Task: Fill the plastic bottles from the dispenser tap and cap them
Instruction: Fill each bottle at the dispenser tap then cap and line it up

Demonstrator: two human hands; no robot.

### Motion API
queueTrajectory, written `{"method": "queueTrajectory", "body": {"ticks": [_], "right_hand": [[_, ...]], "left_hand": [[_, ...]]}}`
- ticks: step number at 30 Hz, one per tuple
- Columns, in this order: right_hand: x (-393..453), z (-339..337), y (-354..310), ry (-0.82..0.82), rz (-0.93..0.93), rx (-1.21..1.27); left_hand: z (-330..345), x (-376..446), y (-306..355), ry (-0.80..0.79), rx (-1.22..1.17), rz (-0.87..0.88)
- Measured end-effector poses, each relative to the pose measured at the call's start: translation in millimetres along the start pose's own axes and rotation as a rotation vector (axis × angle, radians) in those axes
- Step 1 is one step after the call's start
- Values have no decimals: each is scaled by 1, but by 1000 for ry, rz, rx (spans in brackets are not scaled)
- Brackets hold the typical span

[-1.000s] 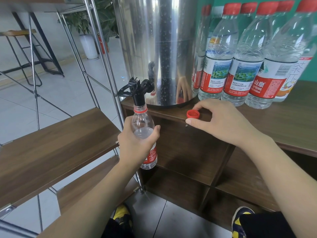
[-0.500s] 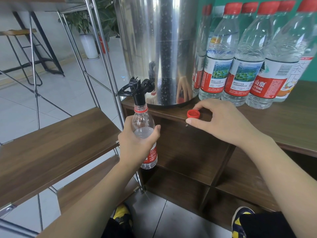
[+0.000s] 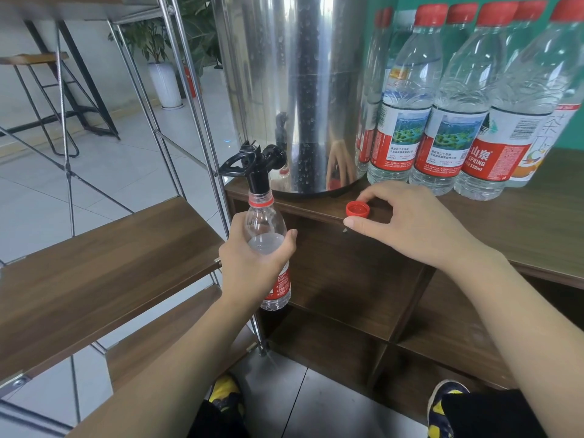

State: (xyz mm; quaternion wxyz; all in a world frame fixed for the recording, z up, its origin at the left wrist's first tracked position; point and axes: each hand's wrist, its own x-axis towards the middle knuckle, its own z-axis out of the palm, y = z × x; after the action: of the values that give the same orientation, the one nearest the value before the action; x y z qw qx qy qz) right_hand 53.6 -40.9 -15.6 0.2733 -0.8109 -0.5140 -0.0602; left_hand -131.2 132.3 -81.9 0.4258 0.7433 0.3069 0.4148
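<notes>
The left hand wraps the open bottle, upright with its mouth around the black tap, water near the shoulder. The right hand rests beside the red cap on the counter, thumb and forefinger flanking it; whether they pinch it I cannot tell. The cap lies right of the bottle, nearest that hand.

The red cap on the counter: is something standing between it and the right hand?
No, nothing visible does. The red cap lies bare on the wooden counter, and the right hand rests beside it, with the index fingertip just in front.
</notes>
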Motion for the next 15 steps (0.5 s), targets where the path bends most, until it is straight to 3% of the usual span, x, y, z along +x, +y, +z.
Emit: {"method": "queueTrajectory", "body": {"ticks": [15], "right_hand": [[-1, 0, -1, 0, -2, -4]], "left_hand": [[1, -2, 3, -2, -21, -20]]}}
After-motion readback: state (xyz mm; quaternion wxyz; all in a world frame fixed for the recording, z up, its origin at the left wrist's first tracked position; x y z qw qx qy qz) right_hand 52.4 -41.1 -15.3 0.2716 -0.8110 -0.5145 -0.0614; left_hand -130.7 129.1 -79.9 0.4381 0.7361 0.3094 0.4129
